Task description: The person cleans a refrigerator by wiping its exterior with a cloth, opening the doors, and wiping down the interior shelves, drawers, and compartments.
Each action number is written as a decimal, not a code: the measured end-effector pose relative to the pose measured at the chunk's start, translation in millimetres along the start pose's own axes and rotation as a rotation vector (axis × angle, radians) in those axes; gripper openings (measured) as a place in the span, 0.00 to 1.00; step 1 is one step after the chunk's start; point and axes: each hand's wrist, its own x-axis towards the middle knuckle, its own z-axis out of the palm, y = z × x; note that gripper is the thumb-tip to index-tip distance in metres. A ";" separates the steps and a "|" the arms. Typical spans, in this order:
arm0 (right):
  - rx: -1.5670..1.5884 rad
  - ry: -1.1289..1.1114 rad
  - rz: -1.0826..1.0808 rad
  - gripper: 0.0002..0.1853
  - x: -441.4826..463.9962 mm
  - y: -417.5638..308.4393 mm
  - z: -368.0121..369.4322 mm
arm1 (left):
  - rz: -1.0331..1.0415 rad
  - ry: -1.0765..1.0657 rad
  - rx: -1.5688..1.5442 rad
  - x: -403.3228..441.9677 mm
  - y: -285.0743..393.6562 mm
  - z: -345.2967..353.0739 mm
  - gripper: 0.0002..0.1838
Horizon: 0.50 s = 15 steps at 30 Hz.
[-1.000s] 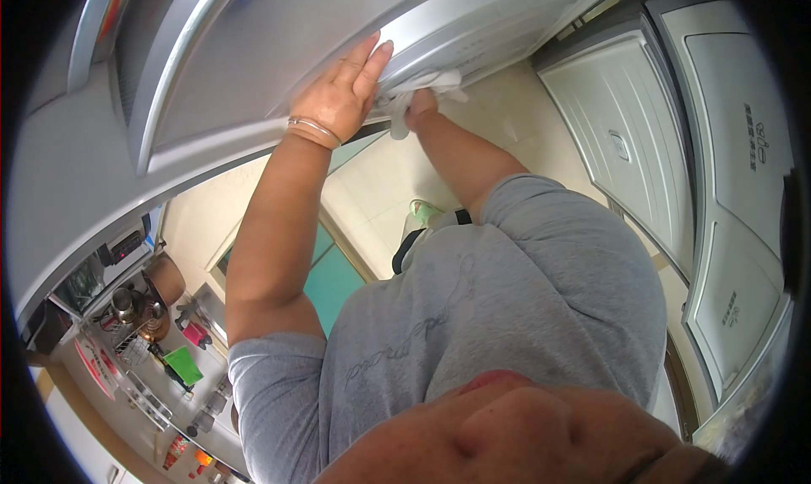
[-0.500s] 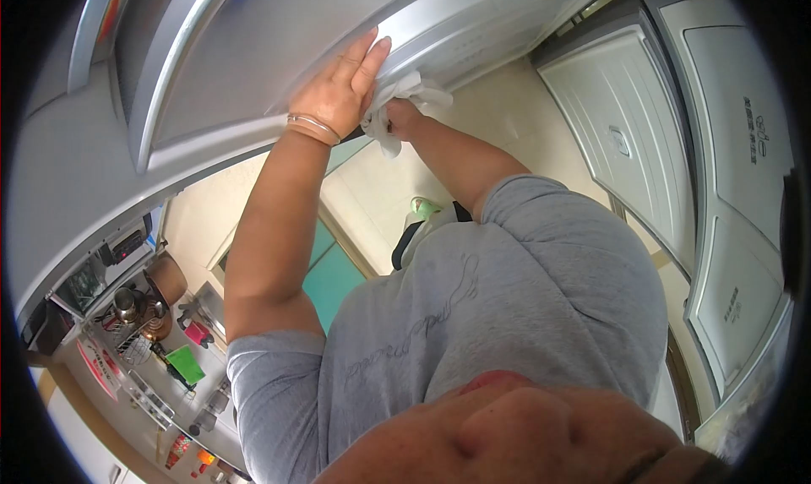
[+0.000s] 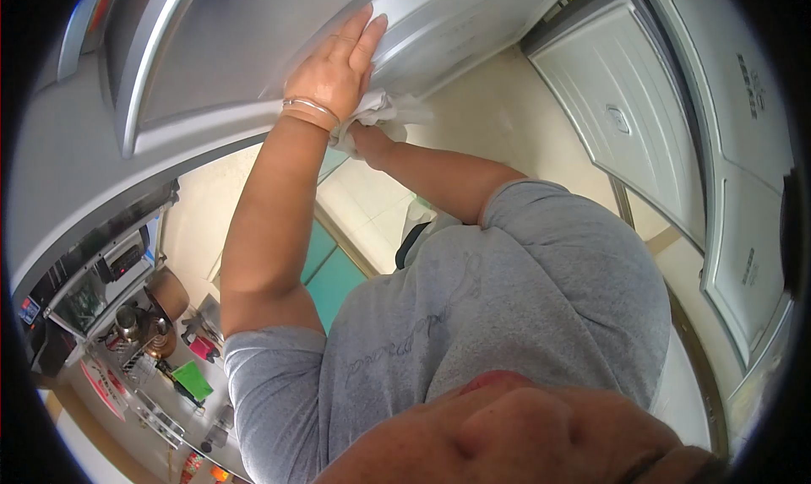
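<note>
My left hand (image 3: 328, 77), with a bangle at the wrist, lies flat with its fingers stretched out on a large silver-grey panel (image 3: 245, 49) that looks like an appliance door. Just below and to the right of it, my right hand (image 3: 372, 146) is closed round a crumpled white cloth (image 3: 384, 110). The cloth bunches at the panel's lower edge, and part of it sits behind my left wrist. My right fingers are partly hidden by its folds.
On the right stand a ribbed white panel (image 3: 608, 104) with a small badge and a pale door (image 3: 756, 146) with dark lettering. At lower left, a counter bears pots (image 3: 160, 336), a green item (image 3: 193, 381) and a pink one (image 3: 203, 346). Pale floor tiles (image 3: 363, 188) lie below.
My right hand and the cloth have moved left and slightly down, closer to my left wrist. My left hand stays flat on the panel while the view shifts a little.
</note>
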 end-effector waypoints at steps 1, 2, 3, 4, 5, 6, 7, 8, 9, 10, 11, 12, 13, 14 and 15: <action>0.076 0.009 0.046 0.18 3.3 -0.4 2.8 | -0.005 -0.005 -0.001 -1.1 0.1 -0.8 0.36; 0.076 0.030 0.046 0.18 8.3 0.8 0.8 | -0.007 -0.003 0.000 0.1 -0.9 -1.2 0.37; -0.069 0.088 0.061 0.17 13.1 5.0 -1.5 | 0.010 0.005 -0.006 0.5 -2.8 0.2 0.37; -0.217 0.141 0.080 0.17 15.9 9.8 -3.4 | 0.005 -0.006 -0.011 -0.9 -4.2 1.4 0.37; -0.366 0.188 0.099 0.18 19.5 14.1 -4.6 | -0.003 -0.018 -0.015 -4.0 -5.6 2.8 0.38; -0.371 0.199 0.102 0.18 27.9 20.3 -7.3 | 0.005 -0.008 -0.019 -5.8 -7.4 4.7 0.38; 0.304 0.257 0.233 0.16 41.0 30.3 -11.0 | 0.013 -0.005 -0.001 -6.5 -9.2 7.1 0.38; 0.997 0.238 0.303 0.14 58.3 45.2 -13.6 | 0.022 -0.002 0.018 -7.0 -11.2 9.2 0.38; 1.676 0.310 0.425 0.13 67.7 45.8 -21.3 | 0.033 0.007 0.012 -7.4 -12.3 10.2 0.38; 1.801 0.361 0.434 0.13 68.8 50.6 -25.0 | 0.028 -0.004 0.018 -8.3 -12.4 10.6 0.38; 1.816 0.395 0.397 0.13 68.1 54.2 -23.7 | 0.021 -0.014 0.022 -10.4 -13.0 11.5 0.39; 1.821 0.424 0.354 0.13 63.7 52.2 -24.7 | 0.023 -0.008 0.011 -11.3 -14.9 15.2 0.39; 1.833 0.442 0.313 0.13 60.5 48.4 -27.3 | 0.053 0.021 0.017 -10.4 -18.0 18.9 0.35; 1.832 0.453 0.265 0.14 58.2 43.1 -31.9 | 0.085 0.053 0.028 -11.0 -20.3 19.9 0.31; 1.837 0.456 0.214 0.14 57.0 40.0 -37.7 | 0.086 0.066 0.028 -11.7 -20.1 17.7 0.31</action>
